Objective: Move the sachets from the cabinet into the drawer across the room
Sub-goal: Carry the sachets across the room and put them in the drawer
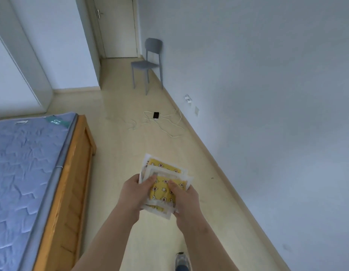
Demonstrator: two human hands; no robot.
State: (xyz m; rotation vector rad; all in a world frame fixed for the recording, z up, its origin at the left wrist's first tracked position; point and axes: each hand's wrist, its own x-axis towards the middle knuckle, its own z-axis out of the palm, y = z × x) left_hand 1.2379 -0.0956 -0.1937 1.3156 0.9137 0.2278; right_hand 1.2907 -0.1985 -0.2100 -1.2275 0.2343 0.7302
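Two bare hands meet at the lower middle of the frame, clamped on a small stack of sachets. The left hand (133, 193) grips the stack's left edge, thumb pressed on top; the sachets (163, 168), yellow with a small star-and-flower print and pale sealed borders, fan out between the hands and beyond the fingertips; the right hand (185, 200) grips the right edge, its thumb also on the top sachet. The stack is held out in front of the person, above the floor (118, 137), with both forearms reaching up from the bottom edge.

At far left stands a tall white panel (15, 75), rising from the floor. Below it lies a bare blue quilted mattress (26, 173) on a wooden bed frame (73, 182), just left of the arms. Further back, a closed white door (117, 26) with a metal handle ends the passage. To its right, a grey chair (148, 63) stands against the wall. Nearer the camera, a dark phone (156, 115) lies on the floor amid loops of white cable (170, 130). At the bottom edge, one grey shoe (182, 260) shows beneath the right forearm. A white plug (187, 98) sits low on the pale wall (267, 94), which fills the right side.
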